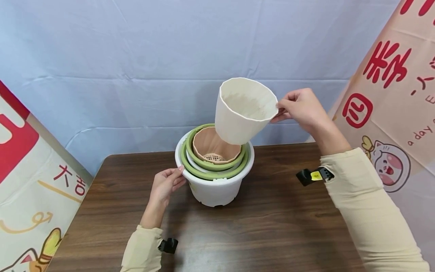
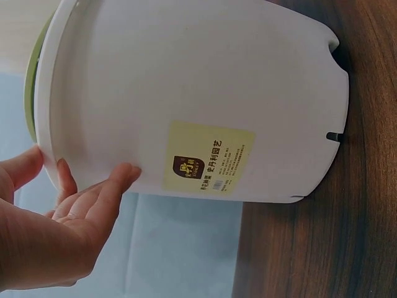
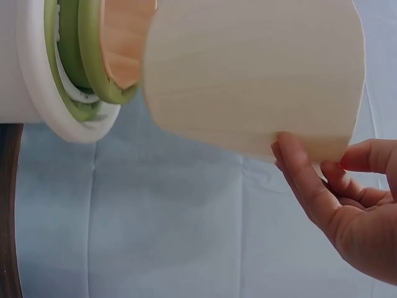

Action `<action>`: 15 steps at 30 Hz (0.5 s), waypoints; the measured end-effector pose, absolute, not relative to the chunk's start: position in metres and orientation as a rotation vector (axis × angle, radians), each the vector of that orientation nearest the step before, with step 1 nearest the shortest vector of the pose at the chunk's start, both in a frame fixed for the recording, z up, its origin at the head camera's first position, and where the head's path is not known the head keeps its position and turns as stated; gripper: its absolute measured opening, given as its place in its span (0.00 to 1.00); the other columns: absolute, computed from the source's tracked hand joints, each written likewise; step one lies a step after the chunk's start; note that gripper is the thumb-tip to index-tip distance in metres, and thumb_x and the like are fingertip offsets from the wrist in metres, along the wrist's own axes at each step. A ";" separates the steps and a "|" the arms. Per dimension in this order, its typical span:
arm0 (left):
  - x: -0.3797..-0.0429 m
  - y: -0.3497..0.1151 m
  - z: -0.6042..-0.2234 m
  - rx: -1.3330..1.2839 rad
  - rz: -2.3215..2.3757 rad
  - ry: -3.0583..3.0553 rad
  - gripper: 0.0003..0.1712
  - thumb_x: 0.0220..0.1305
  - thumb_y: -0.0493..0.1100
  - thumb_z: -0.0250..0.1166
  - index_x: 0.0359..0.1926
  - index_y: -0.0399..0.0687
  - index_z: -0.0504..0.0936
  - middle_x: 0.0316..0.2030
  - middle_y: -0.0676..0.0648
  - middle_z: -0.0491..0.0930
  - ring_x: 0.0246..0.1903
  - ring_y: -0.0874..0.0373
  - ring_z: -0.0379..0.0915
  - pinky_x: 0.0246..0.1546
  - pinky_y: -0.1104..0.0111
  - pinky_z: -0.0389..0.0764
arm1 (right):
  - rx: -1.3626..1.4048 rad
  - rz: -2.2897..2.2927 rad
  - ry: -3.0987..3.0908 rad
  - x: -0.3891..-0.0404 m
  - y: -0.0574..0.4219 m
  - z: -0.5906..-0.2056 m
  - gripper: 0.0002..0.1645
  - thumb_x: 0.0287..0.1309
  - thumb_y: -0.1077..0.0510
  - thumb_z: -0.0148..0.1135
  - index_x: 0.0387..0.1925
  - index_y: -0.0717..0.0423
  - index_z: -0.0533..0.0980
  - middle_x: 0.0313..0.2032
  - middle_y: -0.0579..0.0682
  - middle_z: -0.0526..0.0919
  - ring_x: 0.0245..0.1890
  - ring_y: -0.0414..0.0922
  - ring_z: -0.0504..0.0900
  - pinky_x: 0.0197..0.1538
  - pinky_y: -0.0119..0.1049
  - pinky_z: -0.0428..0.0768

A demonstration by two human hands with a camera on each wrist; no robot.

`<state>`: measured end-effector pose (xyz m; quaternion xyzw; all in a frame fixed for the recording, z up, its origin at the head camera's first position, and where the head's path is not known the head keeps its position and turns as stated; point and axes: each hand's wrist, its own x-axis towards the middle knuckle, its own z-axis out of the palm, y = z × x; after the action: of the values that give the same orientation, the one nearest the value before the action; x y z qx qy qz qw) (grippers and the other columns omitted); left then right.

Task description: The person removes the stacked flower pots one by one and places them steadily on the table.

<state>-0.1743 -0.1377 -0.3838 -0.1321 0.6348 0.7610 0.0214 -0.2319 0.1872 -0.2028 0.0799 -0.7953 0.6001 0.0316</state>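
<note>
A cream flower pot [image 1: 234,124] with a faceted rim hangs tilted above the nested pots, its rim pinched by my right hand [image 1: 300,109]. Below it, a terracotta-coloured pot [image 1: 210,141] with a perforated bottom sits inside green-rimmed pots [image 1: 217,174]. All of these stand in a large white pot [image 1: 215,192] on the table. My left hand [image 1: 166,185] pinches that white pot's rim at its left side. In the left wrist view, the thumb lies at the rim and other fingers touch the wall, near a yellow label [image 2: 208,158].
The dark wooden table [image 1: 272,226] carries the pot stack near its back edge. Behind it hangs a pale blue cloth [image 1: 163,75]. Printed banners [image 1: 380,98] flank the table on the left and right.
</note>
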 end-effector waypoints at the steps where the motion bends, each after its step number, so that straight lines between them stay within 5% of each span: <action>1: -0.174 -0.138 -0.384 -0.410 2.360 1.968 0.12 0.62 0.37 0.60 0.39 0.29 0.72 0.26 0.50 0.79 0.29 0.62 0.79 0.42 0.62 0.79 | 0.241 1.843 -2.446 -0.232 0.190 -0.202 0.12 0.56 0.71 0.49 0.21 0.71 0.76 0.23 0.56 0.78 0.23 0.46 0.83 0.34 0.44 0.82; 15: -0.173 -0.137 -0.382 -0.370 2.366 1.977 0.14 0.62 0.38 0.60 0.40 0.28 0.72 0.25 0.50 0.79 0.29 0.62 0.78 0.42 0.63 0.80 | 0.092 1.767 -2.504 -0.237 0.233 -0.208 0.13 0.58 0.68 0.51 0.21 0.67 0.76 0.25 0.54 0.78 0.23 0.43 0.82 0.32 0.39 0.82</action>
<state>-0.1729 -0.1375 -0.3817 -0.1191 0.6366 0.7617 0.0182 -0.2366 0.2330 -0.2076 0.0300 -0.8162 0.5758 0.0378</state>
